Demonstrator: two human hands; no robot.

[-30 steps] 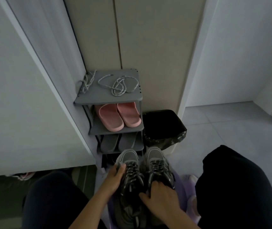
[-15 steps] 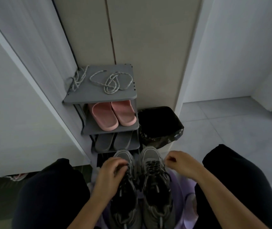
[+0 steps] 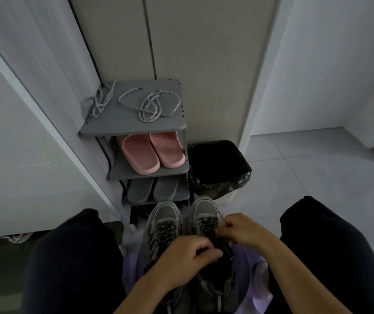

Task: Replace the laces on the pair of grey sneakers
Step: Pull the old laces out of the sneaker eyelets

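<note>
Two grey sneakers (image 3: 163,214) stand just in front of the shoe rack (image 3: 136,126), toes towards it. Both hands are on the one below the rack's right edge. The right hand (image 3: 240,230) pinches its dark lace (image 3: 206,223), and the left hand (image 3: 181,261) curls onto the same lacing. Heels are hidden under the forearms and the strands are murky in this dim light. On the rack: two pale laces (image 3: 149,107) on top, two pink slippers (image 3: 140,155), two grey slippers (image 3: 140,191). One bin (image 3: 215,168) stands beside it.

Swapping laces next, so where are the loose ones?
Head view, left of centre: the loose laces lie on the grey rack's top shelf, above the pink slippers.
</note>
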